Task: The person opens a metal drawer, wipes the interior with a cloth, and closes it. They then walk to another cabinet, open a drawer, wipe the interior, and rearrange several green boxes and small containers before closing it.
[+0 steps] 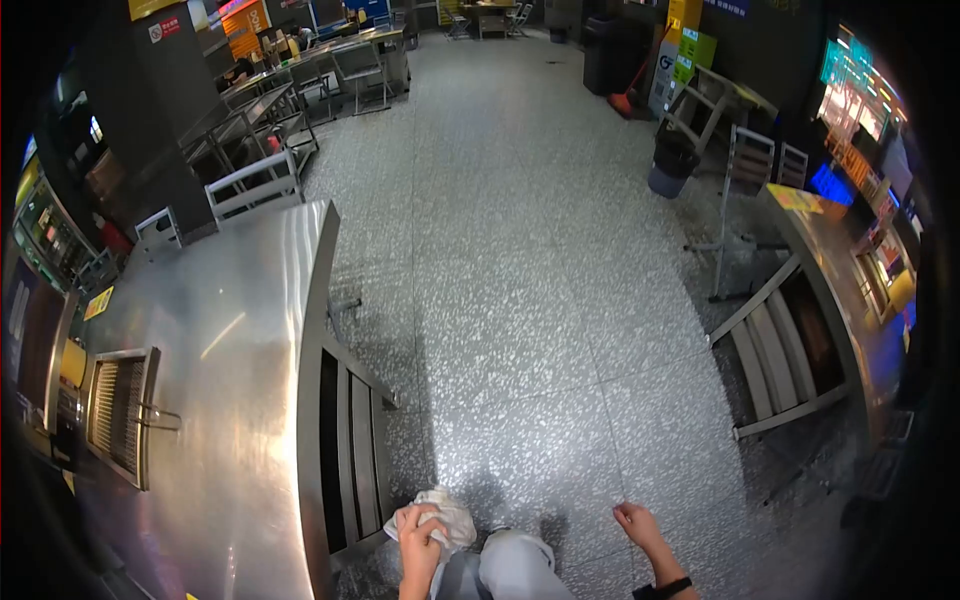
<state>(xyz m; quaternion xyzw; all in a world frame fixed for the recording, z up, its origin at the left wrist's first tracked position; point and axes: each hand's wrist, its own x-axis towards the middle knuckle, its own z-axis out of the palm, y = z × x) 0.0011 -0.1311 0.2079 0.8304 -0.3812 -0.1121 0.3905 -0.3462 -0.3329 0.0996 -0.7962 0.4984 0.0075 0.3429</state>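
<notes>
At the bottom of the view, my left hand (416,538) is closed on a crumpled white cloth (453,512), which bunches out beyond the fingers. The hand is beside a grey slatted chair (357,440) pushed against the steel table (225,370). My right hand (632,520) hangs over the speckled floor (520,340), its fingers curled in and nothing visible in them. A dark band circles the right wrist. Between the hands, part of my light grey trouser leg (522,568) shows.
A metal grill grate (122,415) is set into the left table. Another table (835,275) with a slatted chair (775,345) lines the right side. Farther off are a dark bin (672,165), a red broom (625,102) and more tables with chairs.
</notes>
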